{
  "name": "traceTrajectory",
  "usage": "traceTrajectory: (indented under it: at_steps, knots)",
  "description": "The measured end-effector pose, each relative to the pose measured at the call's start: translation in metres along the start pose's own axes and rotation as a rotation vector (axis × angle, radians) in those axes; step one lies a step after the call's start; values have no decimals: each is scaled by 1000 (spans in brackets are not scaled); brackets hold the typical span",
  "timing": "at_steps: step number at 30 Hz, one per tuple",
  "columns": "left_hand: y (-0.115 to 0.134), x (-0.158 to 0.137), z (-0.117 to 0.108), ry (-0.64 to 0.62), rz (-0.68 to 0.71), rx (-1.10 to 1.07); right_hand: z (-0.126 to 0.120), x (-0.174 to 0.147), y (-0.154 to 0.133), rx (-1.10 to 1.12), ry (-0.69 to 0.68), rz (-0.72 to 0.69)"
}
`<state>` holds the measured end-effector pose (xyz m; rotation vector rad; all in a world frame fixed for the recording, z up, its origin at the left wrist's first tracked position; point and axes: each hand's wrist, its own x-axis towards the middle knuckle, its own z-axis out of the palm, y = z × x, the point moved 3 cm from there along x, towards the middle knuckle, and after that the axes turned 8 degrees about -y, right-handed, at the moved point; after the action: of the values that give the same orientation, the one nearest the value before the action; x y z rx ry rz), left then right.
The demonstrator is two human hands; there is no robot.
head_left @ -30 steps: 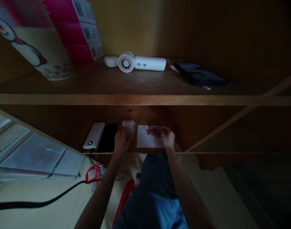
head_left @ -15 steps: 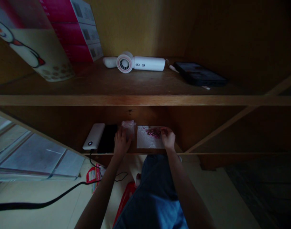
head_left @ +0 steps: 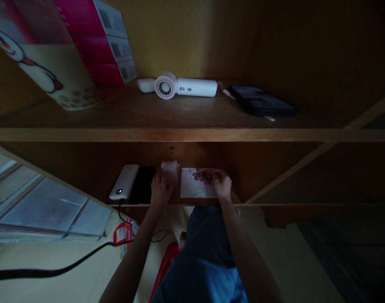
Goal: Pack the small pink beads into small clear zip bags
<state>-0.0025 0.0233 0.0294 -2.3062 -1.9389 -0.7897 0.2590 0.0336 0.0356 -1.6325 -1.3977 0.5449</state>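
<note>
On the lower shelf, a white sheet [head_left: 192, 189] carries a small heap of dark pink beads [head_left: 204, 177]. My right hand [head_left: 222, 184] is at the sheet's right edge, its fingertips pinched together beside the heap. Whatever they hold, if anything, is too small to make out. To the left, my left hand [head_left: 161, 188] lies with fingers apart between a dark flat object [head_left: 142, 185] and a stack of clear plastic bags [head_left: 171, 169], touching the near part of the bags.
A white power bank [head_left: 126, 181] with a black cable [head_left: 85, 257] lies at left. Above, the upper shelf holds a white handheld fan [head_left: 195, 87], a phone [head_left: 263, 100], a drink cup [head_left: 62, 75] and pink boxes [head_left: 97, 46]. The shelf edge [head_left: 192, 135] overhangs my hands.
The view has tilted very slightly, so everything sits a little lower in it. Both hands stay in nearly the same places.
</note>
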Motion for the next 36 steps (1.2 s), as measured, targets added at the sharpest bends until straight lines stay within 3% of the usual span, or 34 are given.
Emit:
traceTrajectory:
  at_steps: [36]
  knots:
    - [4,0,-5,10,0,18,-1,0,0,4,-12,29]
